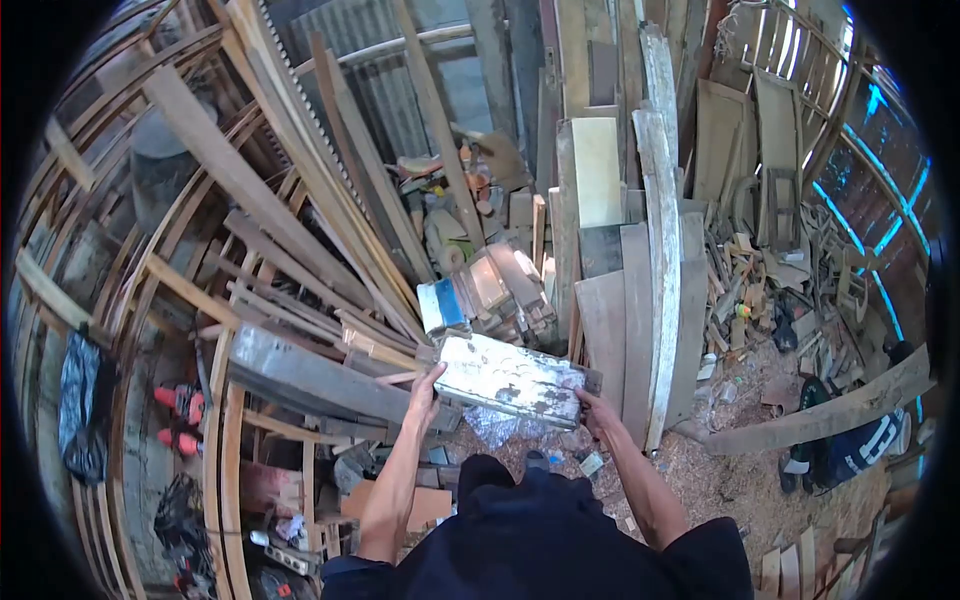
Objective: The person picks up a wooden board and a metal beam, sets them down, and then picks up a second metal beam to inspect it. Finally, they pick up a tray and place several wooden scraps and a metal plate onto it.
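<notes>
Both hands hold a short, thick board (510, 378) with worn, peeling white paint, roughly level in front of the body. My left hand (425, 392) grips its left end, fingers closed round the edge. At the right end, my right hand (597, 415) is closed on the board's edge. Just behind the board lies a stack of wood blocks (490, 285), and a blue and white piece (441, 304) sits at the stack's left side. The undersides of the board and some of the fingers are hidden.
Long planks (230, 170) lean on the left. Upright boards (625, 300) stand behind to the right. Wood scraps (745, 290) are heaped at the right, near a person in dark clothing (850, 450) behind a curved plank (830, 412). Red tools (182, 403) hang at the left.
</notes>
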The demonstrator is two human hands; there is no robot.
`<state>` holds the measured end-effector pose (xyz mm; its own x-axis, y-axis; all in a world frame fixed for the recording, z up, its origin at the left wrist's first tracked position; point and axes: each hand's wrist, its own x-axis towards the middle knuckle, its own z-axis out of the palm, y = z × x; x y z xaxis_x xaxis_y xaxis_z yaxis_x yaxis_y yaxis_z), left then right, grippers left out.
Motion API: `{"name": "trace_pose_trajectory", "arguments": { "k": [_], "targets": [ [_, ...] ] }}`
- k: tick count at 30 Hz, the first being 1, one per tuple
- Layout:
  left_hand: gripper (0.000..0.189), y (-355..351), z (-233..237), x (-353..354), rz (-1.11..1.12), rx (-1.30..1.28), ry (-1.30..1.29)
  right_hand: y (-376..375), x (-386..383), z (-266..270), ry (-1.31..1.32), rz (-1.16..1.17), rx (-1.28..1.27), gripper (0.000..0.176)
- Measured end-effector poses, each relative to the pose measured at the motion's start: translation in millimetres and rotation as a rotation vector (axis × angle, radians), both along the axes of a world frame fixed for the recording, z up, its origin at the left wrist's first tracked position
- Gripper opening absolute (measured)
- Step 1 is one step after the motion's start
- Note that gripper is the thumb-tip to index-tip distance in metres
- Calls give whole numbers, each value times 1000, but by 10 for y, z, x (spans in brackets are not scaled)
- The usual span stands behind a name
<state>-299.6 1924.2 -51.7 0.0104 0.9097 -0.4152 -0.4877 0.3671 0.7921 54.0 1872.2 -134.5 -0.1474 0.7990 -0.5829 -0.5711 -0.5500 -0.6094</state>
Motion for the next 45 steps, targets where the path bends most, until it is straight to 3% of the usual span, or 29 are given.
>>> {"name": "trace_pose_trajectory", "arguments": {
  "k": [2, 6, 7, 10, 14, 18, 20, 21, 25, 26, 30, 32, 36, 37, 40, 44, 45],
  "targets": [
    [44, 449, -51, -13, -33, 2, -60, 281, -59, 92, -50, -72, 104, 35],
    [43, 1181, -218, -74, -123, -12, -52, 681, -158, 81, -28, -106, 50, 37],
    [42, 1318, -60, -23, -130, -38, -14, 801, -178, -2, -28, -133, 87, 38],
    [53, 1972, -130, -19, -184, 33, 22, 1193, -308, 33, 7, -223, 85, 39],
    [81, 2922, -121, 37, -184, -25, 66, 1827, -462, 53, -55, -359, 140, 40],
    [83, 3823, -353, -25, -270, 74, 145, 2331, -612, 236, -2, -414, 98, 44],
    [77, 4105, -286, 31, -296, 115, 176, 2488, -804, 316, -150, -579, 166, 51],
    [77, 4252, -360, 41, -321, 85, 145, 2530, -849, 366, -144, -597, 5, 58],
    [74, 4643, -623, 52, -396, 36, 189, 2685, -928, -141, 16, -610, -2, 62],
    [75, 4690, -668, 61, -418, 59, 243, 2712, -979, -300, -59, -628, -40, 49],
    [72, 4855, -937, 64, -469, -18, 186, 2895, -1007, -825, -140, -636, 43, 50],
    [71, 4954, -1162, 15, -472, -41, 229, 2936, -1115, -637, -111, -669, -164, 51],
    [73, 5265, -1750, -43, -493, -85, 306, 3075, -1180, -1223, -133, -649, -205, 64],
    [70, 5365, -1756, 0, -519, -94, 312, 3125, -1205, -1367, -107, -655, -184, 67],
    [59, 5680, -1879, 176, -567, -117, 321, 3480, -1197, -1131, -25, -722, -280, 65],
    [45, 6170, -2305, 354, -631, -129, 277, 3876, -1140, -1719, -76, -737, -333, 63],
    [43, 6314, -2408, 443, -646, -64, 276, 4002, -1115, -1859, -85, -757, -236, 60]
  ]
}}
